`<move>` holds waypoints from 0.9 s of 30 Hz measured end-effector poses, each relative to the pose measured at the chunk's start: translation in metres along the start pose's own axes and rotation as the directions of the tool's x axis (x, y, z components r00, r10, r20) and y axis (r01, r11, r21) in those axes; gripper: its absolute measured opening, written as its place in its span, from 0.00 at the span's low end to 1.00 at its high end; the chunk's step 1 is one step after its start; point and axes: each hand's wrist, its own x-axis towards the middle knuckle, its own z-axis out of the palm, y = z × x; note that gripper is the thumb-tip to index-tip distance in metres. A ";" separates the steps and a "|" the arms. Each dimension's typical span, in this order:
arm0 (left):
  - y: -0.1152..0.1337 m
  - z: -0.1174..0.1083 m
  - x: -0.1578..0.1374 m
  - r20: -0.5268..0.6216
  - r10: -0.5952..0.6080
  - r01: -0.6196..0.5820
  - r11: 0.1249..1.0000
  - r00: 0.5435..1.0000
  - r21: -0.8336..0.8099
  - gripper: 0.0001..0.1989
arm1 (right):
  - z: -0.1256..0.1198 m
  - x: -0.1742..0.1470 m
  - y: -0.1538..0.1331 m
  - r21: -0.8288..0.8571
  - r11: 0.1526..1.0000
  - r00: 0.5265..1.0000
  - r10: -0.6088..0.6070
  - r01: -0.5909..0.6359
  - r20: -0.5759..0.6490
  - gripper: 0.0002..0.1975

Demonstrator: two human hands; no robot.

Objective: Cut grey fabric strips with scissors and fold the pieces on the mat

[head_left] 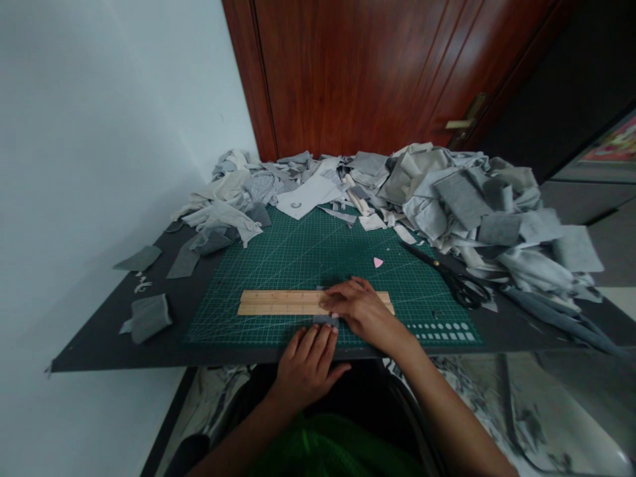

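Observation:
A wooden ruler [278, 303] lies lengthwise across the green cutting mat [298, 255]. My right hand [365, 315] holds the ruler down right of its middle, fingers bent over it and thumb near its lower edge. Beneath the ruler is a small dark grey fabric piece [324, 319], showing a strip below the edge and a sliver above. My left hand [309, 364] rests at the mat's front edge, fingers stretched out flat, with fingertips touching that fabric's lower edge. A pink triangular piece, like tailor's chalk [378, 262], lies on the mat beyond my right hand.
Black-handled scissors [460, 285] lie at the mat's right edge. A large heap of grey fabric scraps [462, 199] fills the back right, with more scraps [228, 212] at back left. A folded grey cloth [150, 318] sits at left. White wall and wooden door [358, 73] stand behind.

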 end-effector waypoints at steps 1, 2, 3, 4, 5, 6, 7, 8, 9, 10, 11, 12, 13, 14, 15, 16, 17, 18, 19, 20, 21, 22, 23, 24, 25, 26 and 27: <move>0.001 0.000 0.000 -0.004 -0.014 0.014 1.000 1.000 -0.001 0.27 | 0.000 0.000 -0.001 -0.004 1.000 1.000 0.003 -0.003 0.005 0.19; 0.002 0.000 0.001 -0.004 -0.031 0.031 1.000 1.000 -0.004 0.28 | 0.000 0.000 -0.001 -0.007 1.000 1.000 0.008 -0.008 0.009 0.19; 0.003 -0.001 0.001 0.001 -0.048 0.048 0.999 0.999 -0.010 0.30 | 0.000 0.001 -0.002 -0.008 1.000 1.000 0.011 -0.011 0.010 0.19; 0.003 -0.001 0.001 0.014 -0.060 0.060 0.998 0.998 -0.019 0.31 | 0.000 0.001 -0.003 -0.008 1.000 1.000 0.012 -0.012 0.010 0.19; 0.004 -0.001 0.002 0.034 -0.069 0.070 0.997 0.997 -0.031 0.32 | 0.000 0.001 -0.003 -0.007 1.000 1.000 0.013 -0.013 0.007 0.19; 0.005 -0.002 0.002 0.059 -0.077 0.080 0.996 0.995 -0.040 0.32 | 0.001 0.001 -0.003 -0.005 1.000 1.000 0.011 -0.011 0.003 0.19; 0.006 -0.002 0.002 0.084 -0.087 0.091 0.995 0.993 -0.045 0.32 | 0.001 0.001 -0.004 -0.004 1.000 1.000 0.009 -0.009 -0.001 0.19; 0.006 -0.002 0.003 0.104 -0.097 0.102 0.994 0.990 -0.045 0.32 | 0.002 0.001 -0.004 -0.006 1.000 1.000 0.009 -0.009 -0.003 0.19; 0.007 -0.003 0.003 0.118 -0.106 0.111 0.993 0.987 -0.042 0.32 | 0.002 0.001 -0.003 -0.007 1.000 1.000 0.010 -0.010 -0.005 0.20; 0.007 -0.003 0.003 0.125 -0.113 0.118 0.992 0.986 -0.036 0.31 | 0.002 0.001 -0.003 -0.010 1.000 1.000 0.012 -0.012 -0.006 0.20; 0.008 -0.003 0.003 0.129 -0.118 0.123 0.992 0.985 -0.030 0.31 | 0.003 0.001 -0.003 -0.014 1.000 1.000 0.014 -0.015 -0.007 0.21; 0.008 -0.003 0.003 0.135 -0.123 0.127 0.992 0.983 -0.026 0.31 | 0.003 0.001 -0.003 -0.019 1.000 1.000 0.017 -0.017 -0.006 0.21; 0.008 -0.003 0.004 0.142 -0.130 0.135 0.991 0.981 -0.023 0.31 | 0.003 0.001 -0.003 -0.021 1.000 1.000 0.019 -0.019 -0.006 0.21; 0.008 -0.003 0.004 0.150 -0.138 0.143 0.989 0.979 -0.022 0.31 | 0.003 0.001 -0.002 -0.020 1.000 1.000 0.021 -0.021 -0.007 0.21; 0.008 -0.003 0.004 0.159 -0.144 0.150 0.988 0.977 -0.024 0.31 | 0.003 0.001 -0.002 -0.019 1.000 1.000 0.023 -0.023 -0.006 0.20; 0.008 -0.003 0.004 0.164 -0.147 0.154 0.988 0.975 -0.027 0.32 | 0.003 0.001 -0.002 -0.017 1.000 1.000 0.026 -0.026 -0.006 0.20; 0.008 -0.003 0.005 0.167 -0.148 0.155 0.988 0.975 -0.029 0.32 | 0.003 0.002 -0.001 -0.015 0.999 1.000 0.028 -0.028 -0.007 0.20; 0.009 -0.003 0.005 0.168 -0.147 0.154 0.988 0.975 -0.030 0.32 | 0.003 0.002 -0.001 -0.013 0.999 1.000 0.030 -0.030 -0.009 0.20; 0.009 -0.003 0.006 0.169 -0.147 0.154 0.988 0.975 -0.030 0.32 | 0.003 0.003 0.000 -0.012 0.999 0.999 0.031 -0.031 -0.011 0.20; 0.009 -0.002 0.006 0.172 -0.151 0.158 0.987 0.974 -0.027 0.33 | 0.003 0.004 0.000 -0.011 0.999 0.999 0.030 -0.030 -0.015 0.20; 0.009 -0.002 0.006 0.177 -0.158 0.164 0.986 0.971 -0.022 0.33 | 0.002 0.005 0.001 -0.009 1.000 0.999 0.029 -0.029 -0.018 0.20; 0.010 -0.002 0.007 0.183 -0.167 0.173 0.985 0.969 -0.016 0.33 | 0.002 0.006 0.001 -0.007 1.000 0.999 0.028 -0.029 -0.020 0.20; 0.010 -0.002 0.006 0.188 -0.174 0.179 0.984 0.967 -0.009 0.33 | 0.001 0.007 0.002 -0.007 1.000 0.999 0.027 -0.027 -0.020 0.20; 0.010 -0.002 0.006 0.190 -0.176 0.179 0.984 0.966 -0.003 0.33 | 0.001 0.008 0.002 -0.010 1.000 1.000 0.023 -0.023 -0.018 0.20; 0.010 -0.002 0.005 0.185 -0.169 0.172 0.985 0.968 0.001 0.33 | 0.001 0.009 0.003 -0.014 1.000 1.000 0.019 -0.019 -0.013 0.20; 0.009 -0.002 0.004 0.174 -0.155 0.157 0.988 0.973 0.002 0.33 | 0.000 0.010 0.003 -0.019 1.000 1.000 0.014 -0.014 -0.007 0.20; 0.009 -0.002 0.003 0.159 -0.136 0.138 0.990 0.978 0.001 0.32 | 0.000 0.010 0.004 -0.024 1.000 1.000 0.009 -0.009 -0.001 0.20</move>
